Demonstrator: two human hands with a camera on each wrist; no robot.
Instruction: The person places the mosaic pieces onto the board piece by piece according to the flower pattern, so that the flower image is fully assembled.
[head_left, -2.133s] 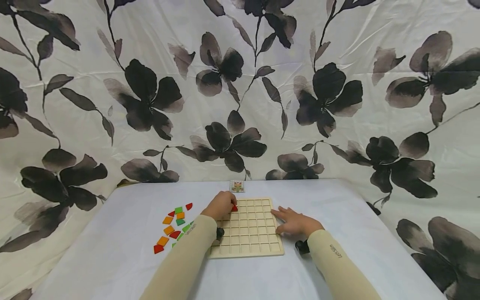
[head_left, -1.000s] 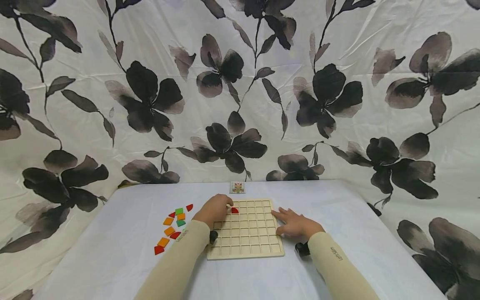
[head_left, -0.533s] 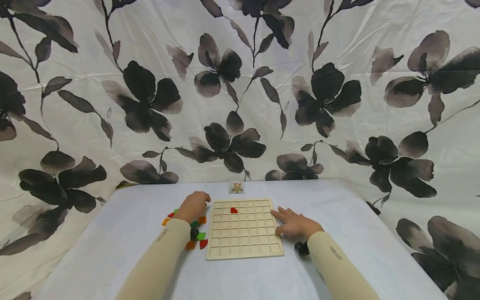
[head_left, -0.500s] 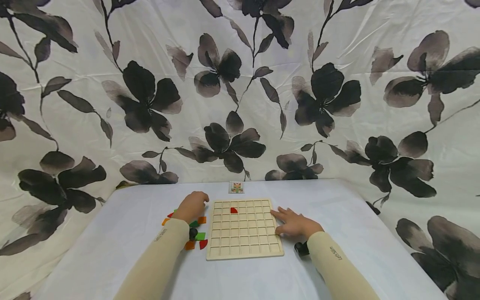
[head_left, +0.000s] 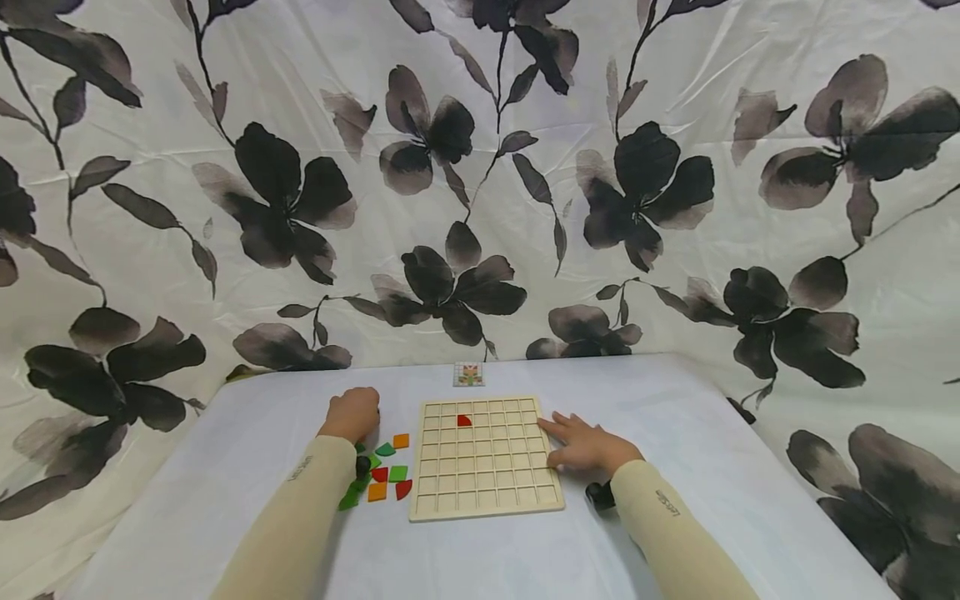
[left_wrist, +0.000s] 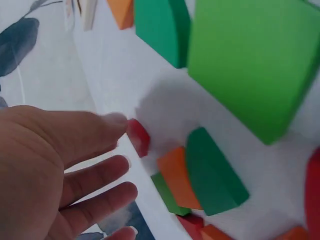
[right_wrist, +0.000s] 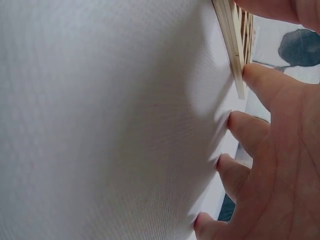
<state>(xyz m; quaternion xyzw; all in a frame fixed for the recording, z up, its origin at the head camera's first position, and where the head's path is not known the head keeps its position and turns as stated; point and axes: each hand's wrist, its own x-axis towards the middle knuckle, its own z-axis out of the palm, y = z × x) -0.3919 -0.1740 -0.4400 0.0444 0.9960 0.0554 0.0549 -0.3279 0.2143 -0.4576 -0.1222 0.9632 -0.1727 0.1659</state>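
Note:
My left hand (head_left: 352, 414) is over the loose pieces left of the board, fingers loosely extended. In the left wrist view the thumb tip is right beside a red piece (left_wrist: 138, 137); a dark green curved piece (left_wrist: 212, 170) and an orange piece (left_wrist: 179, 175) lie just beyond. My right hand (head_left: 588, 442) is spread at the right edge of the wooden grid board (head_left: 487, 467). In the right wrist view, fingertips (right_wrist: 252, 72) touch the board's side and others rest on the white cloth. One red quarter-round piece (head_left: 464, 421) sits in a cell near the board's top left.
Several coloured pieces lie between my left forearm and the board, among them a light green square (head_left: 398, 473), an orange square (head_left: 401, 441) and a red quarter-round (head_left: 403, 489). A small patterned card (head_left: 468, 374) lies behind the board. A floral cloth (head_left: 465, 167) hangs at the back.
My left hand has let go of the red quarter-round piece on the board and moved left over the loose pieces. The right hand has stayed at the board's edge.

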